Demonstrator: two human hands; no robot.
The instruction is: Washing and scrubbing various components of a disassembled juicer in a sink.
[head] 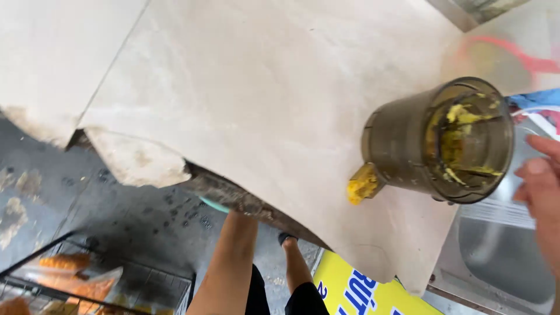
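Your right hand (539, 186) sits at the right edge of the view, just beside the mouth of one smoky plastic juicer bowl (434, 143). Its fingers are loosely curled and its grip is released, holding nothing, though part of the hand is cut off by the frame, so I can't be sure it isn't brushing the rim. What is probably your left arm hangs down below the counter edge; its hand is hidden, so I cannot tell the state of that grip.

The bowl lies tipped on its side on the pale stone counter (262, 87), close to the counter's right end and next to a metal sink (496, 251). It looks light and rigid, but wet yellow pulp smears the inside, and one clump of pulp (363, 185) clogs the spout, so expect a slippery surface there. The clean outer wall near the rim seems the best place to hold it.

One wire basket (87, 280) of orange packets stands on the floor below.
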